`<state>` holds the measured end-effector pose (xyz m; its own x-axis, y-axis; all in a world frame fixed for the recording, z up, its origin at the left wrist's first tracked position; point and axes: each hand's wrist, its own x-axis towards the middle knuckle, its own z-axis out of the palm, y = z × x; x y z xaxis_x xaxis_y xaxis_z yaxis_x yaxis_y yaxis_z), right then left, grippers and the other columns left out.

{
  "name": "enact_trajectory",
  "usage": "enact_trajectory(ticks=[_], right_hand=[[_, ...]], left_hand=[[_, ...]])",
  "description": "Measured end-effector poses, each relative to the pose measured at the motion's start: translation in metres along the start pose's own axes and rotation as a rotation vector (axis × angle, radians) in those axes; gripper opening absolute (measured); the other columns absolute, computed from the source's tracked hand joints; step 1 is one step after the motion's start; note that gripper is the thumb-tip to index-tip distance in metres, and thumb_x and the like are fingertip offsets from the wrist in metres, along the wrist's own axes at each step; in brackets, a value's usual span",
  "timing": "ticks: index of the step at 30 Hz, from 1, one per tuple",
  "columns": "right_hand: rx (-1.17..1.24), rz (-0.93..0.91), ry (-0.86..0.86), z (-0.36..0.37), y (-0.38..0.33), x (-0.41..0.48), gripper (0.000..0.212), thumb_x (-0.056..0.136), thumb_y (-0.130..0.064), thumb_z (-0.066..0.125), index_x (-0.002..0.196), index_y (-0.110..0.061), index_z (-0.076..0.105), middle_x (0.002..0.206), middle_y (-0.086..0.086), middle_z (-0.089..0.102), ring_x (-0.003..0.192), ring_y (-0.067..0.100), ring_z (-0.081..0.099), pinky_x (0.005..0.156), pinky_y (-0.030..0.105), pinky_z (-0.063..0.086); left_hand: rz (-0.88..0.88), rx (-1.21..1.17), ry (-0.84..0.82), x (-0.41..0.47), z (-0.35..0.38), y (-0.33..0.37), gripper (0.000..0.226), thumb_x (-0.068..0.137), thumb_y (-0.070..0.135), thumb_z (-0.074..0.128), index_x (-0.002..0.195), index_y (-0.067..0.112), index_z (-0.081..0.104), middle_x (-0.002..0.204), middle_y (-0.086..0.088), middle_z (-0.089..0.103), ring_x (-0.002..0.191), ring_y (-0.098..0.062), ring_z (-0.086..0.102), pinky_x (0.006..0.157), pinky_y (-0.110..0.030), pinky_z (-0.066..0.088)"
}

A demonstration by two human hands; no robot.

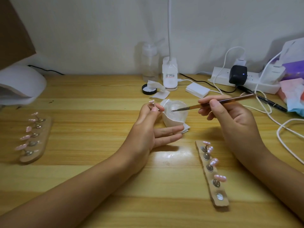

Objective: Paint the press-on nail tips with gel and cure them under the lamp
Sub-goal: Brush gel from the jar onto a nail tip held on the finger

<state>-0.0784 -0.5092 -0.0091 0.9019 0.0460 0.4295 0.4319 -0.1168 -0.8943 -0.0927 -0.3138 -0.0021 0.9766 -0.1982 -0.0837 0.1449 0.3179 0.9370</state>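
Observation:
My left hand (148, 129) pinches a small metal stand with a pink nail tip (151, 101) between thumb and forefinger, its other fingers stretched out. My right hand (230, 117) holds a thin brush (213, 103), whose bristles dip into a clear gel jar (175, 113) wrapped in white paper. A wooden holder strip (212, 175) to the right carries several pink tips on stands, with one bare magnet at its near end. A second strip (35, 139) with several pink tips lies at the left. The white curing lamp (19, 84) sits at the far left.
At the back stand a clear bottle (150, 63), a white desk-lamp base (170, 74), a black lid (148, 89), wipe pads (197, 90) and a power strip (243, 79) with plugs. White cables (283, 129) and a black pen (271, 103) lie at the right.

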Motion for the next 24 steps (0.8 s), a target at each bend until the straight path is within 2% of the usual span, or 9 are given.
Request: enact_trajectory(ticks=[4, 10, 13, 15, 17, 20, 24], right_hand=[[0.012, 0.009, -0.005, -0.0005, -0.0014, 0.0001, 0.026, 0.093, -0.028, 0.048, 0.101, -0.013, 0.068, 0.085, -0.006, 0.071, 0.084, 0.004, 0.064, 0.077, 0.016, 0.048], [0.048, 0.006, -0.007, -0.0013, -0.0023, 0.0009, 0.024, 0.093, -0.029, 0.048, 0.094, -0.015, 0.068, 0.084, 0.001, 0.069, 0.082, 0.013, 0.064, 0.082, 0.029, 0.049], [0.034, -0.061, 0.012, -0.0018, -0.0020, 0.0001, 0.022, 0.097, -0.024, 0.046, 0.097, -0.013, 0.065, 0.087, -0.002, 0.068, 0.084, 0.012, 0.064, 0.081, 0.024, 0.050], [-0.006, -0.140, 0.003, -0.0016, -0.0013, -0.0011, 0.018, 0.101, -0.015, 0.046, 0.102, -0.008, 0.062, 0.092, 0.003, 0.065, 0.086, 0.011, 0.063, 0.081, 0.020, 0.049], [-0.055, -0.202, -0.028, -0.0003, -0.0003, -0.0031, 0.014, 0.101, -0.011, 0.047, 0.101, -0.010, 0.061, 0.096, 0.007, 0.063, 0.088, 0.013, 0.063, 0.083, 0.025, 0.049], [-0.149, -0.278, -0.098, 0.0018, 0.0000, -0.0049, 0.017, 0.097, -0.018, 0.045, 0.100, -0.015, 0.061, 0.097, 0.004, 0.064, 0.091, 0.020, 0.062, 0.081, 0.040, 0.050], [-0.269, -0.356, -0.138, 0.0015, 0.0011, -0.0048, 0.018, 0.097, -0.017, 0.044, 0.100, -0.016, 0.061, 0.095, -0.002, 0.063, 0.089, 0.021, 0.060, 0.077, 0.042, 0.048]], left_hand=[[0.017, 0.050, -0.059, -0.0013, 0.0020, -0.0001, 0.020, 0.106, 0.029, 0.033, 0.095, 0.023, 0.050, 0.145, 0.000, 0.042, 0.100, -0.032, 0.070, 0.084, -0.042, 0.059], [0.021, 0.017, -0.138, -0.0016, 0.0042, -0.0023, 0.022, 0.107, 0.026, 0.032, 0.095, 0.023, 0.050, 0.146, 0.005, 0.042, 0.105, -0.033, 0.068, 0.094, -0.046, 0.054], [0.018, 0.020, -0.172, -0.0010, 0.0040, -0.0033, 0.021, 0.106, 0.026, 0.032, 0.095, 0.022, 0.050, 0.146, 0.010, 0.043, 0.107, -0.033, 0.067, 0.096, -0.046, 0.052], [0.021, 0.029, -0.177, -0.0006, 0.0036, -0.0034, 0.022, 0.106, 0.026, 0.032, 0.095, 0.023, 0.050, 0.146, 0.011, 0.043, 0.107, -0.032, 0.067, 0.097, -0.046, 0.052], [0.026, 0.037, -0.178, -0.0005, 0.0036, -0.0038, 0.020, 0.106, 0.027, 0.032, 0.096, 0.022, 0.049, 0.146, 0.012, 0.044, 0.107, -0.032, 0.067, 0.098, -0.047, 0.051], [0.031, 0.031, -0.170, -0.0001, 0.0035, -0.0046, 0.018, 0.106, 0.027, 0.033, 0.098, 0.021, 0.048, 0.145, 0.012, 0.047, 0.107, -0.034, 0.067, 0.098, -0.047, 0.051], [0.027, 0.011, -0.165, 0.0002, 0.0032, -0.0045, 0.016, 0.105, 0.027, 0.035, 0.100, 0.020, 0.049, 0.144, 0.012, 0.049, 0.106, -0.036, 0.067, 0.098, -0.046, 0.051]])
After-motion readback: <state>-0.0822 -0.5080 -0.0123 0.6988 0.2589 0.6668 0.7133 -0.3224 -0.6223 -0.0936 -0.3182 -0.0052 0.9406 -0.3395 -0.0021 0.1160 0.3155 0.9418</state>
